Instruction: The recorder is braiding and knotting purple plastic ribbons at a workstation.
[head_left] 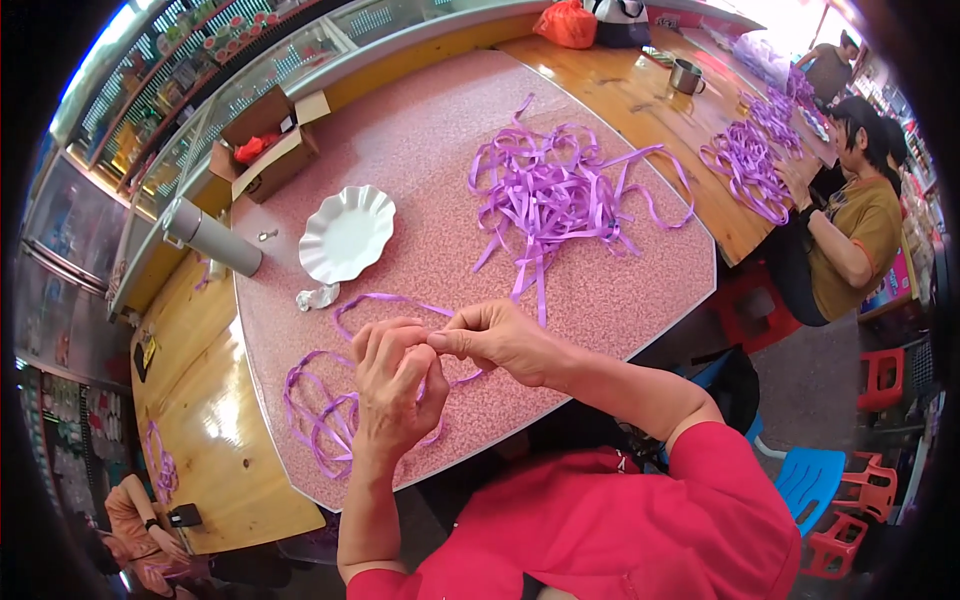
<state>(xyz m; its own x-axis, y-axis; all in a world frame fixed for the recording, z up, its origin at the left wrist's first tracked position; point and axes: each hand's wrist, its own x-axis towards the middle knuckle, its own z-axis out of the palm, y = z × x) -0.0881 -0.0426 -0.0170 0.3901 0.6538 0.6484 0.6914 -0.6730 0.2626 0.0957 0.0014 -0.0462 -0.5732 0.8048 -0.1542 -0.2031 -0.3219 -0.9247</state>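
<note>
Over the near part of the pink table, my left hand [398, 385] and my right hand [497, 343] meet, thumbs and fingers pinched together. Between them they grip a purple ribbon [385, 298], which loops out behind my fingers; the exact pinched spot is hidden by them. More loops of purple ribbon [318, 428] lie on the table beside and under my left hand. Farther off to the right sits a big tangled heap of purple ribbons [555, 190], with a few ends trailing toward my right wrist.
A white scalloped plate [347, 235], crumpled white wrapper [318, 297], grey flask [212, 237] and open cardboard box [268, 150] stand to the left. A metal mug [686, 76] is on the wooden table. Co-workers sit at right with purple ribbons [750, 165] and at lower left.
</note>
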